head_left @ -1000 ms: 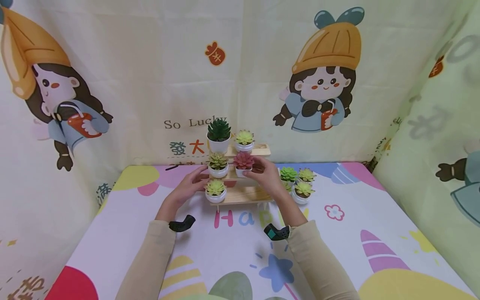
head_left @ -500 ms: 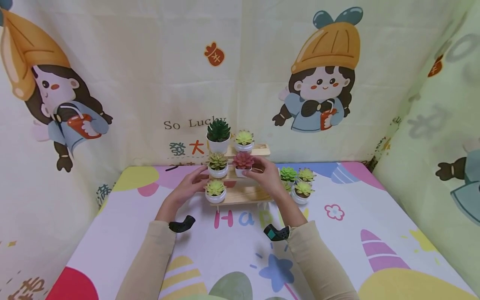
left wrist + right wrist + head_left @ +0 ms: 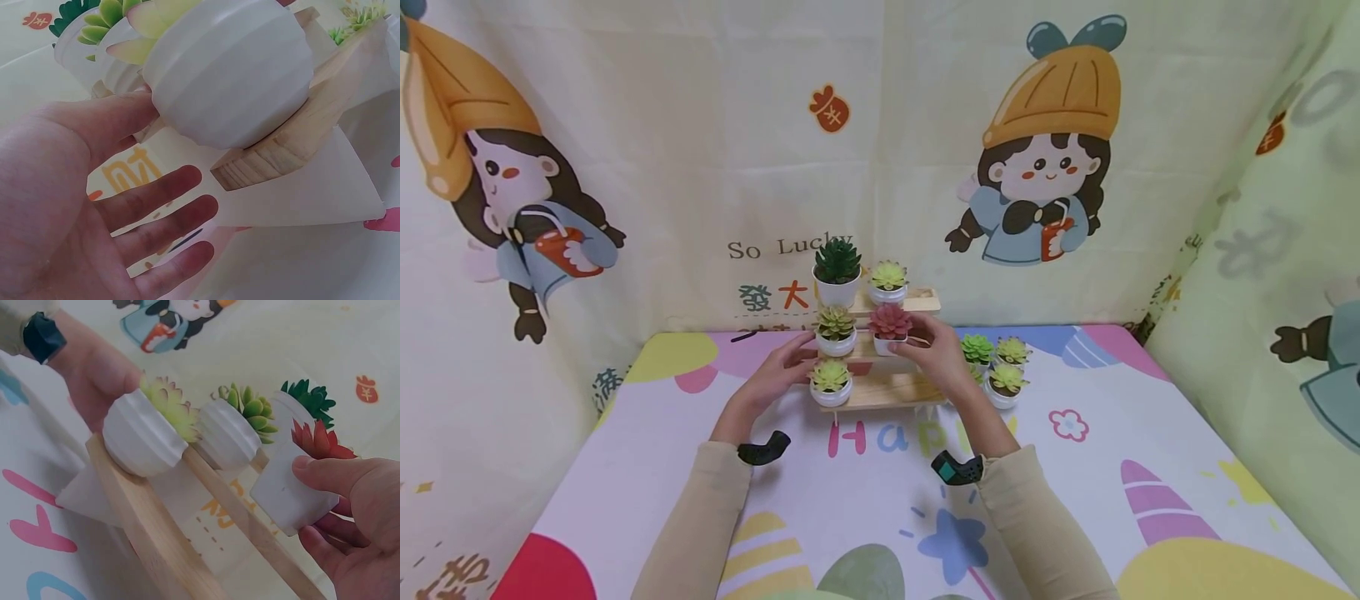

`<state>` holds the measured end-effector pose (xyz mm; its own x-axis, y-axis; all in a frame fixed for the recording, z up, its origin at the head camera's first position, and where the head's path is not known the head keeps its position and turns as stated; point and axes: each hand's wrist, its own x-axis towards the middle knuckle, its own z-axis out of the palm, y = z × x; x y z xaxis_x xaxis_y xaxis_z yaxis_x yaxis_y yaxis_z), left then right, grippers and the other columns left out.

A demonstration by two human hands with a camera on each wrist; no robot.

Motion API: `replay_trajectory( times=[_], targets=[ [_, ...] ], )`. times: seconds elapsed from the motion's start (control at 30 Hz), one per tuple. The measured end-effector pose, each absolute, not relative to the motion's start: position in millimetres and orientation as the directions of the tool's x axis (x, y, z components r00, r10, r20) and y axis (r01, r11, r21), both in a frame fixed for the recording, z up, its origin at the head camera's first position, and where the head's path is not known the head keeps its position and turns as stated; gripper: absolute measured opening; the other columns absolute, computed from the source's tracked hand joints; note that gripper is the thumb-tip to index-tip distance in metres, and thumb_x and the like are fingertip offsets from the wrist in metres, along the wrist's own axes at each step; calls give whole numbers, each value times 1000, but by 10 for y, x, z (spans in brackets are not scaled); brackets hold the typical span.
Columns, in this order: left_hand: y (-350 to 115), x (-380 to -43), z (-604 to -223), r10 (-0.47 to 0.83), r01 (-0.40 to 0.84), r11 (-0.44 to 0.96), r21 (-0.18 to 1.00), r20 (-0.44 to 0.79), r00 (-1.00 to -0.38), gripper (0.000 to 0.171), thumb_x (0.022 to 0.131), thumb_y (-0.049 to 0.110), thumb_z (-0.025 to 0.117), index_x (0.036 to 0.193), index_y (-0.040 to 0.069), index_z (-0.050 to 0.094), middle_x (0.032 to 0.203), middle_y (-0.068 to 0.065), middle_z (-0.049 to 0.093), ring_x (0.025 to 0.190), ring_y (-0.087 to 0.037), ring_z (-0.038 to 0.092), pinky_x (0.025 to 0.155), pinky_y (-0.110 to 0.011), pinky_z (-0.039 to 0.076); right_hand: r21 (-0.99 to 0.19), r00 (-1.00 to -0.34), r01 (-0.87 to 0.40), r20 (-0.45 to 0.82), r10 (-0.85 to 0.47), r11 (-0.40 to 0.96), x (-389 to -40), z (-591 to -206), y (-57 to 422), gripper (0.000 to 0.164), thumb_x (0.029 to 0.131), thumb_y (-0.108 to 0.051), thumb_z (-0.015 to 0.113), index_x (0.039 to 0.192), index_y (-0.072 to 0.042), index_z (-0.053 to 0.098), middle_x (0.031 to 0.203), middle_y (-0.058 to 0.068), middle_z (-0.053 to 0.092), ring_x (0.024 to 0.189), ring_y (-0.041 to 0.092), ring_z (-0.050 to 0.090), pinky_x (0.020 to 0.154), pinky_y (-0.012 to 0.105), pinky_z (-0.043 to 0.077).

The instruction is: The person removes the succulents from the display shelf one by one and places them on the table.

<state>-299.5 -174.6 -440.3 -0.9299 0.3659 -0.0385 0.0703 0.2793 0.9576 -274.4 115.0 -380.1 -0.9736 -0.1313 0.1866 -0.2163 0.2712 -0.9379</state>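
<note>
My right hand pinches the square white pot of a red artificial succulent at the middle tier of a wooden stepped plant stand. In the right wrist view, thumb and fingers lie on either side of that pot. At the stand's left end is my left hand, its fingers spread and fairly straight. Its thumb is against or very near a ribbed white pot on the lowest tier. A brownish-green succulent stands left of the red one.
On the top tier stand a dark green plant and a yellow-green succulent. Several more potted succulents cluster on the patterned tablecloth, right of the stand. A printed curtain hangs behind.
The red succulent and my right hand have shifted slightly to the right. My left hand has stayed in place.
</note>
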Motion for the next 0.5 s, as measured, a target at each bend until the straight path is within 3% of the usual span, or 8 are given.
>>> replay_trajectory(
  times=[0.5],
  targets=[
    [-1728, -3012, -4416, 351, 53, 284, 957, -52, -935, 63, 98, 32, 56, 153, 27, 26, 149, -15, 42, 135, -33, 44, 103, -45, 49, -937, -971, -235, 211, -117, 259, -2670, -3764, 1218, 56, 82, -18, 78, 133, -13, 56, 127, 11, 62, 120, 24, 59, 101, 31, 50]
  ],
)
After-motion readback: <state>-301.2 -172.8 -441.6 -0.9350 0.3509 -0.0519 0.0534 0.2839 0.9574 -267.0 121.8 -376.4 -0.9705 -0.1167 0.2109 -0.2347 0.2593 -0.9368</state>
